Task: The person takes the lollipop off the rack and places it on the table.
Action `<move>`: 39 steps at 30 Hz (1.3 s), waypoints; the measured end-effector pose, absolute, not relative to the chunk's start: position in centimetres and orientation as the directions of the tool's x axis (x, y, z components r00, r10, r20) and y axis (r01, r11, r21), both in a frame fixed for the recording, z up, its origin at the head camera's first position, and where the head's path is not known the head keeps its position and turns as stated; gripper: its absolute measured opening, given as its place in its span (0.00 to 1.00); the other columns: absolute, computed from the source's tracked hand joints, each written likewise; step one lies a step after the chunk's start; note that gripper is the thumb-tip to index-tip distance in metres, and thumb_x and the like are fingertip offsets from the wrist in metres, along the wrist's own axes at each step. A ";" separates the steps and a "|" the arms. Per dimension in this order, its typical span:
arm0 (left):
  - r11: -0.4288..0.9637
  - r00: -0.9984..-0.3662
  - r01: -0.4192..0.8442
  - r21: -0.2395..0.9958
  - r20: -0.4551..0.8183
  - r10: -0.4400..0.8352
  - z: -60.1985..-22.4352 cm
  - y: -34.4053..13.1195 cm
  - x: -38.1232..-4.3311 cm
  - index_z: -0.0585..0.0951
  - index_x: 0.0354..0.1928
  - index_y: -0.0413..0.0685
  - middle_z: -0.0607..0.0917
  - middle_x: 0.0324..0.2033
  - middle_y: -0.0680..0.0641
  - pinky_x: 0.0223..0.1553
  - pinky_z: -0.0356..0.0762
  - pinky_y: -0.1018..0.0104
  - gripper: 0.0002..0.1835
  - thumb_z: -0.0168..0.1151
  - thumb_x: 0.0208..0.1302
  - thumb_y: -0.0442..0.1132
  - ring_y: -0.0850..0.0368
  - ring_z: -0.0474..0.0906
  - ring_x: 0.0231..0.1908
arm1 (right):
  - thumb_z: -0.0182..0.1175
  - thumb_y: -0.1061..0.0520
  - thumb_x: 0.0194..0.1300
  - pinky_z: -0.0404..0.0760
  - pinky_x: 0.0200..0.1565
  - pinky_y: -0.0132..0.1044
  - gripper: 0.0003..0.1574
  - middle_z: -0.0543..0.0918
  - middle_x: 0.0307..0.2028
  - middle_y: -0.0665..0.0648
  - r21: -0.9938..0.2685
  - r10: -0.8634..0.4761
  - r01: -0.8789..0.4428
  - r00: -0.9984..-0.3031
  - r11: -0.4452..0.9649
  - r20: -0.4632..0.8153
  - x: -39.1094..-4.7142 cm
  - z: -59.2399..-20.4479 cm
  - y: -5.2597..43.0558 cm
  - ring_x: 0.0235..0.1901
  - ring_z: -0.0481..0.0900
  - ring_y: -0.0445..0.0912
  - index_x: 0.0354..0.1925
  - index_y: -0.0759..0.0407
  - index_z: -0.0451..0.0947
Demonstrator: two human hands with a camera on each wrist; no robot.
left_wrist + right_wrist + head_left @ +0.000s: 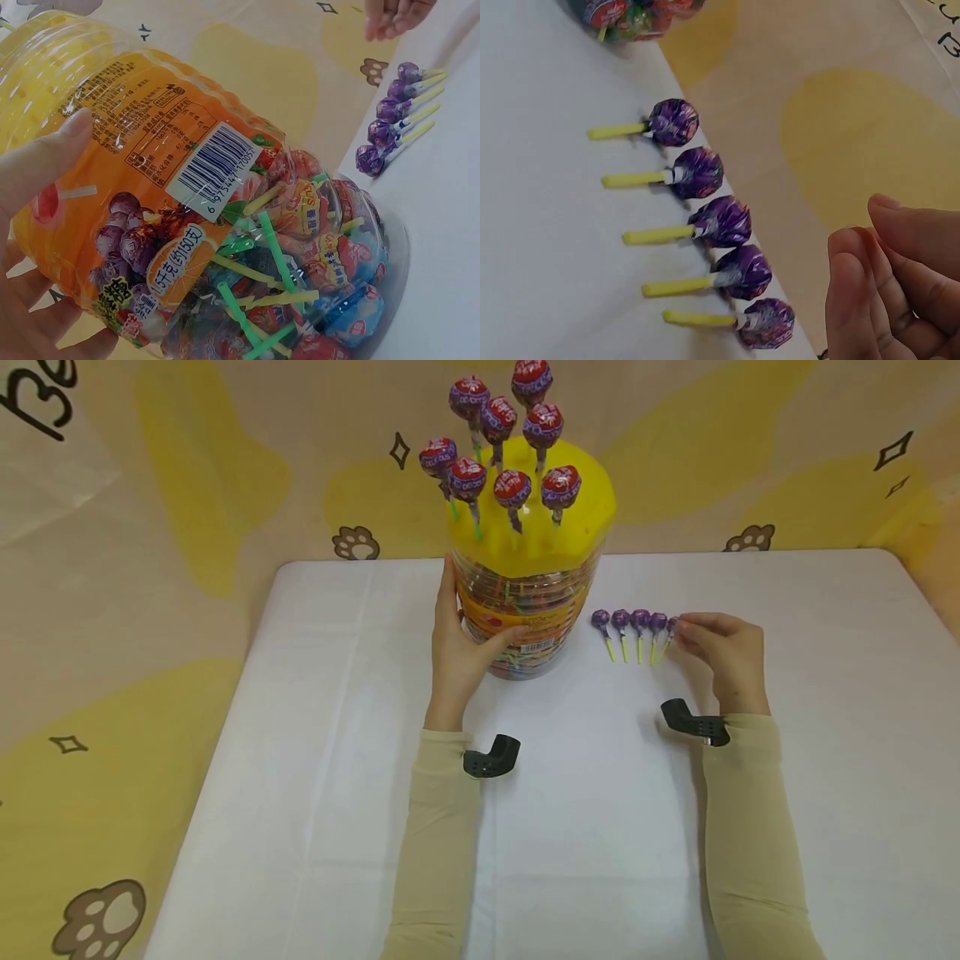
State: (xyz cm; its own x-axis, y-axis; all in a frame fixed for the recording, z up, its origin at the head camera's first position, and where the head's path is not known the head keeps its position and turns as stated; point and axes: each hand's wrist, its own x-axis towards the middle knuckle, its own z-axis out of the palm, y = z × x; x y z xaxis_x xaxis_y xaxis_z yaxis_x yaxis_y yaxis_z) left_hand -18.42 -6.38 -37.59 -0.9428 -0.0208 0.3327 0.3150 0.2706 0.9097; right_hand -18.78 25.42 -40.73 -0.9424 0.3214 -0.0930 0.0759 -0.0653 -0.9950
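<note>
A clear plastic jar [558,606] of lollipops with an orange label stands on the table, tilted in the left wrist view. My left hand [463,652] grips its left side, thumb across the label and fingers round the back. Several red and purple lollipops [512,490] stand upright in the yellow lid [592,510]. To the jar's right, several purple-wrapped lollipops [639,620] lie in a row, yellow sticks towards me. Beside the rightmost one is my right hand [729,660]. In the right wrist view, its fingers [847,292] are loosely bent, apart from the lollipops and holding nothing.
A white cloth covers the table [337,693]. Behind its far edge hangs a yellow and beige backdrop [675,468] with paw prints. Black wrist mounts [492,757] sit on both sleeves.
</note>
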 end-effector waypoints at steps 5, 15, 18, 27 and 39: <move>0.261 -0.943 0.316 0.912 0.333 -0.020 -37.6 -6.4 -18.4 0.43 0.75 0.49 0.51 0.72 0.48 0.67 0.55 0.62 0.56 0.72 0.52 0.41 0.60 0.48 0.70 | 0.64 0.69 0.57 0.82 0.36 0.28 0.07 0.85 0.29 0.53 -0.990 0.290 0.002 -0.956 -0.142 -0.043 -18.5 -39.5 24.7 0.29 0.83 0.43 0.37 0.69 0.83; 0.256 -0.947 0.305 0.917 0.320 -0.017 -37.5 -6.5 -18.4 0.43 0.75 0.51 0.51 0.72 0.48 0.68 0.55 0.61 0.56 0.72 0.52 0.41 0.58 0.48 0.70 | 0.64 0.73 0.54 0.83 0.37 0.32 0.08 0.85 0.29 0.58 -0.949 0.261 -0.150 -0.962 -0.276 0.076 -17.7 -36.3 22.9 0.28 0.84 0.46 0.36 0.72 0.83; 0.251 -0.949 0.300 0.920 0.315 -0.019 -37.5 -6.5 -18.4 0.43 0.75 0.51 0.50 0.72 0.49 0.68 0.54 0.61 0.56 0.72 0.53 0.41 0.58 0.48 0.70 | 0.64 0.75 0.53 0.84 0.36 0.34 0.08 0.85 0.28 0.61 -0.927 0.250 -0.208 -0.959 -0.312 0.131 -17.4 -35.1 21.9 0.26 0.84 0.48 0.35 0.75 0.83; 0.229 -0.949 0.302 0.925 0.314 -0.016 -37.5 -6.4 -18.3 0.43 0.75 0.51 0.51 0.72 0.50 0.67 0.55 0.61 0.56 0.72 0.53 0.41 0.59 0.49 0.69 | 0.68 0.72 0.51 0.84 0.36 0.35 0.13 0.84 0.29 0.63 -0.902 0.238 -0.335 -0.932 -0.272 0.275 -16.8 -32.0 18.4 0.26 0.83 0.51 0.38 0.77 0.81; 0.250 -0.955 0.279 0.927 0.295 -0.027 -37.3 -6.4 -18.2 0.43 0.75 0.53 0.51 0.72 0.50 0.67 0.57 0.61 0.56 0.72 0.52 0.41 0.58 0.50 0.69 | 0.70 0.65 0.53 0.83 0.39 0.34 0.17 0.84 0.36 0.63 -0.903 0.163 -0.387 -0.919 -0.189 0.359 -16.9 -28.7 13.9 0.33 0.81 0.54 0.40 0.74 0.82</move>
